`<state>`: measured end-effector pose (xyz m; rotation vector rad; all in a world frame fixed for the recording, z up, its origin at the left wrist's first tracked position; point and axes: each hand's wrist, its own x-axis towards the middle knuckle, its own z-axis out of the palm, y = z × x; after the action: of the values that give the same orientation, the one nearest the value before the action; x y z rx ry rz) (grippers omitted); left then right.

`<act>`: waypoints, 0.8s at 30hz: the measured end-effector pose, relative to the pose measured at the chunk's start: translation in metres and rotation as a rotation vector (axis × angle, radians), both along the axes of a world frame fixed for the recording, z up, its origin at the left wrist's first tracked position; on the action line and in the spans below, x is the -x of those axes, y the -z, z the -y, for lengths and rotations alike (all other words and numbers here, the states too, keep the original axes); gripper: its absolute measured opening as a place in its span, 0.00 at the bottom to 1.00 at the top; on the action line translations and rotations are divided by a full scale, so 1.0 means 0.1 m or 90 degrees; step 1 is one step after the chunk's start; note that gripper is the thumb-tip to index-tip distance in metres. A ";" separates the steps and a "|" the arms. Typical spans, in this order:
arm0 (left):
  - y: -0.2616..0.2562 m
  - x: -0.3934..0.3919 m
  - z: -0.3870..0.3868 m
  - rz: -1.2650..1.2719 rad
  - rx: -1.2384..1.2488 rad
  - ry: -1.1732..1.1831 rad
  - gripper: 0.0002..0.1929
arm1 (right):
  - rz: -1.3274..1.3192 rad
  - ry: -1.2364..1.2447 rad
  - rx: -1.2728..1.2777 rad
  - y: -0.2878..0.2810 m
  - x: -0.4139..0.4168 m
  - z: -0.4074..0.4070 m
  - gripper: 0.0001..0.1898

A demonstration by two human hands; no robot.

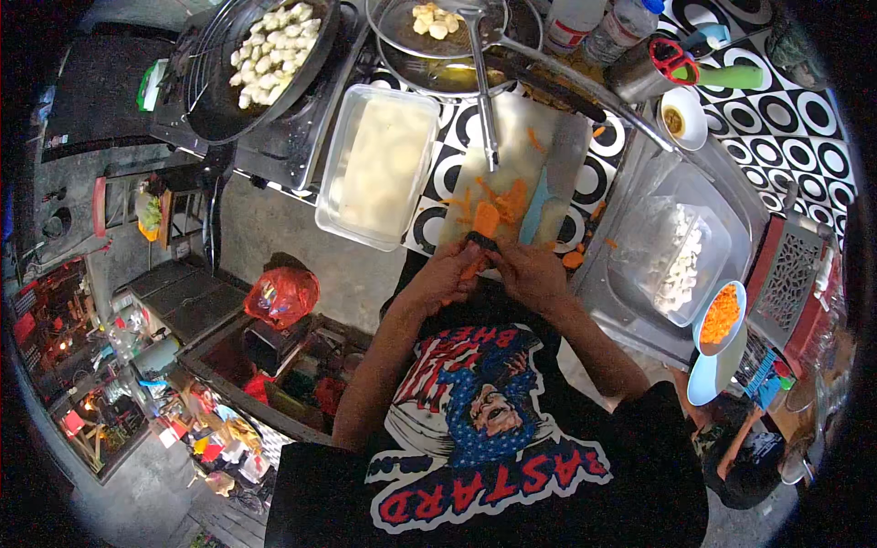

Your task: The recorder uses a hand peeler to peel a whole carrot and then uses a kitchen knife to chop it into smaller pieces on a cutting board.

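Observation:
My left hand (449, 275) is closed around an orange carrot (486, 218), which points away from me over a pale cutting board (562, 147). My right hand (533, 272) meets it from the right, its fingers on a small black tool (482, 240), apparently a peeler, lying across the carrot. Where the fingers meet, the tool's grip is partly hidden. Orange carrot shavings (508, 197) lie on the board just beyond the hands. Beside them is a light blue blade-like thing (536, 205), probably a knife. Metal tongs (485, 103) reach from the strainer over the board.
A frying pan (320, 82) holds pale pieces at upper left. A plastic container (329, 178) of pale liquid stands left of the board. Beyond is a strainer (384, 38). At right are a clear tub (716, 226) and a bowl of grated carrot (719, 315); a person (747, 452) is lower right.

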<state>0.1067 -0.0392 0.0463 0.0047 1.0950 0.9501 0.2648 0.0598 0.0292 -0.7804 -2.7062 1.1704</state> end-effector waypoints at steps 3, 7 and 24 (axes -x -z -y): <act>-0.08 -0.05 -0.03 -0.122 0.056 0.005 0.14 | 0.096 -0.067 -0.020 0.08 -0.05 -0.01 0.19; 0.05 -0.06 0.09 -0.128 0.041 0.029 0.17 | 0.107 -0.050 -0.041 0.03 0.05 -0.15 0.23; 0.08 -0.01 0.11 -0.014 0.047 -0.053 0.14 | -0.055 0.070 -0.004 0.09 0.03 -0.12 0.15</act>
<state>0.1081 -0.0497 0.0379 -0.0923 1.1582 0.9854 0.2617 0.0717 0.0200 -0.8456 -2.5608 1.1445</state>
